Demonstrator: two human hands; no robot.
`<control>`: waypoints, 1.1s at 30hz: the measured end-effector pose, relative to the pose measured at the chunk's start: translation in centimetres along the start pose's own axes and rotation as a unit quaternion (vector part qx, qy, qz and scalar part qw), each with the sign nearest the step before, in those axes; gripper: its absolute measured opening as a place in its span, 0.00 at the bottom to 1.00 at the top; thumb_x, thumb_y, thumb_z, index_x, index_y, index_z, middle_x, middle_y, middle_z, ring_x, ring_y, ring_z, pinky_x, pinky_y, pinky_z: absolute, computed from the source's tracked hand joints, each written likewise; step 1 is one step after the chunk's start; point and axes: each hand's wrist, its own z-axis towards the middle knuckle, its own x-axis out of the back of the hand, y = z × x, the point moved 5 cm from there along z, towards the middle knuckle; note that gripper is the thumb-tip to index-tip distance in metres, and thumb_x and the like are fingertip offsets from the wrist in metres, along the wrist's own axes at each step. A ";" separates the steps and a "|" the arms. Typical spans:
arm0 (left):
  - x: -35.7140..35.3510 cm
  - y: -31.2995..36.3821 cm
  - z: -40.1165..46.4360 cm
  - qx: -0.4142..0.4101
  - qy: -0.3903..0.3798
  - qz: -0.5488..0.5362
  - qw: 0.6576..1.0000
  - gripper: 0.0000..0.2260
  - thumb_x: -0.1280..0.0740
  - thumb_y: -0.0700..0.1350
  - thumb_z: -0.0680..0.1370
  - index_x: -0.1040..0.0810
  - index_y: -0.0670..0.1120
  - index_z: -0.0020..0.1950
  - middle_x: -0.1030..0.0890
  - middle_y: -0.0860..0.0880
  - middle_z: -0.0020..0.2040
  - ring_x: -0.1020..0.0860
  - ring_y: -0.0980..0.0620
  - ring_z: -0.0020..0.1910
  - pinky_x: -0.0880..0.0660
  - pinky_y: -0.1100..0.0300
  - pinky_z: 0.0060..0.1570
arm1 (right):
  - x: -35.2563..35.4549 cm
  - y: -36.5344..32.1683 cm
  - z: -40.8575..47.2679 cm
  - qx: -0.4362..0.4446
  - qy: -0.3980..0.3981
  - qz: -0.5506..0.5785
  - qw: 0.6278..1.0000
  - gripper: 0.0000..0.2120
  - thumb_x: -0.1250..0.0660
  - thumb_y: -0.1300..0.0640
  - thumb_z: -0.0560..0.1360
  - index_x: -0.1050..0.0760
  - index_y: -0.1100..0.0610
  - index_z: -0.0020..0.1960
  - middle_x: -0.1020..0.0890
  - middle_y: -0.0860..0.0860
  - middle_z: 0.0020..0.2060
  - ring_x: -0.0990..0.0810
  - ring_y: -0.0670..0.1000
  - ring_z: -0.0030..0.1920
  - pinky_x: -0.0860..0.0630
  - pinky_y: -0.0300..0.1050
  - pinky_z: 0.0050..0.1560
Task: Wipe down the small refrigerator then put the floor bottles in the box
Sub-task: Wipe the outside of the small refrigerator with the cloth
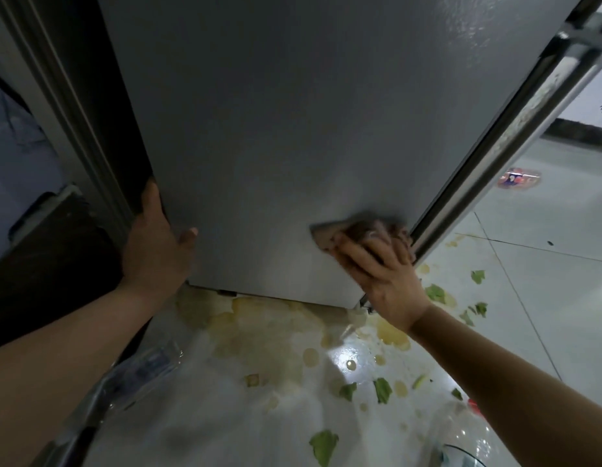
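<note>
The small grey refrigerator fills the upper middle of the view, its side panel facing me. My right hand presses a brownish cloth flat against the panel's lower right corner, fingers spread over it. My left hand grips the panel's left edge, thumb on the front, fingers hidden behind it. A clear plastic bottle lies on the floor under my left forearm. Another clear bottle with a red cap lies at the bottom right, partly behind my right arm.
The white tiled floor is wet with yellowish stains and scattered green leaf scraps. The open fridge door edge slants along the right. A dark cabinet stands at left. A colourful wrapper lies far right.
</note>
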 end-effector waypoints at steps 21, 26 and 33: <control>0.5 -2.1 0.3 -0.044 -0.089 -0.083 0.992 0.44 0.30 0.36 0.72 0.52 0.67 0.73 0.27 0.56 0.63 0.24 0.59 0.54 0.27 0.68 0.45 | -3.4 -10.1 5.3 0.238 -0.226 -0.136 0.935 0.38 0.22 0.58 0.59 0.28 0.38 0.66 0.35 0.42 0.73 0.39 0.48 0.73 0.48 0.52 0.70; 0.5 -4.1 0.1 0.014 -0.157 -0.114 0.981 0.41 0.30 0.37 0.72 0.48 0.61 0.75 0.27 0.52 0.60 0.26 0.56 0.57 0.27 0.60 0.52 | -0.6 -7.9 9.1 0.181 -0.070 -0.093 0.977 0.31 0.26 0.63 0.68 0.28 0.47 0.68 0.34 0.46 0.73 0.37 0.53 0.73 0.42 0.55 0.72; 0.1 -5.7 -0.2 0.039 -0.207 -0.108 0.972 0.41 0.31 0.34 0.71 0.46 0.66 0.72 0.30 0.67 0.51 0.28 0.62 0.54 0.31 0.68 0.48 | 0.0 -8.9 12.9 0.087 0.067 -0.012 0.994 0.21 0.40 0.63 0.77 0.28 0.53 0.69 0.29 0.48 0.70 0.35 0.54 0.69 0.43 0.56 0.70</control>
